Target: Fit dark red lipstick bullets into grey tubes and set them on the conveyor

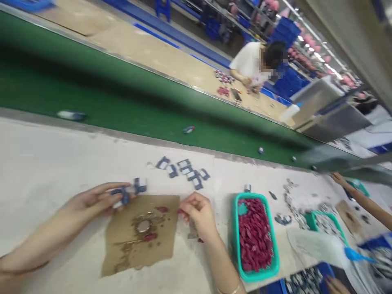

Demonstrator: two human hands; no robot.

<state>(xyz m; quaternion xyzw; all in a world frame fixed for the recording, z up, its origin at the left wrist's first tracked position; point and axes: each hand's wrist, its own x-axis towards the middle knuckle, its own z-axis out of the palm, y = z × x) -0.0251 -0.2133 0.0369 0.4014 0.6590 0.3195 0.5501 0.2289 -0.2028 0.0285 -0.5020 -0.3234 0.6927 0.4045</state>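
Currently: left hand (92, 202) fingers pinching small blue-and-white rectangular tags (128, 192), long axis toward right hand (199, 214), itself pinched on small dark-red piece (180, 211) just beyond fingertips, over stained brown cardboard sheet (143, 232).

I am on a factory assembly line. A long green conveyor belt (128, 102) runs past my pale work surface (45, 163), carrying scattered small parts. Across the belt, another worker in a white shirt (249, 61) sits at a facing bench with small pieces spread out. Behind that person stand stacked blue crates (288, 32) and racks under rows of strip lights. On my side a teal basket (239, 237) heaped with tiny red pieces sits among small blue-and-white parts (183, 169), and a co-worker's arm (361, 198) reaches in alongside.
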